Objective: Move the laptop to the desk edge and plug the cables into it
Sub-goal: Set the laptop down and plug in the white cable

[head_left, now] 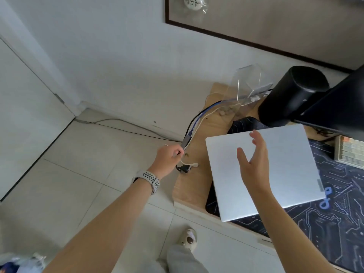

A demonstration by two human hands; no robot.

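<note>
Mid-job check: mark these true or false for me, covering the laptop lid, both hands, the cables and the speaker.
1. The silver rectangular laptop is closed. True.
2. The left hand grips the bundle of black, blue and white cables. True.
3. The right hand grips the laptop's edge. False: its fingers are spread open over the lid.
4. The black cylindrical speaker lies on the floor. False: it stands on the wooden desk.

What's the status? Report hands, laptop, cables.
Left hand pinching grey cable adapter. Right hand open over closed silver laptop. Loose plugs at wooden desk edge; nothing blocking.
</note>
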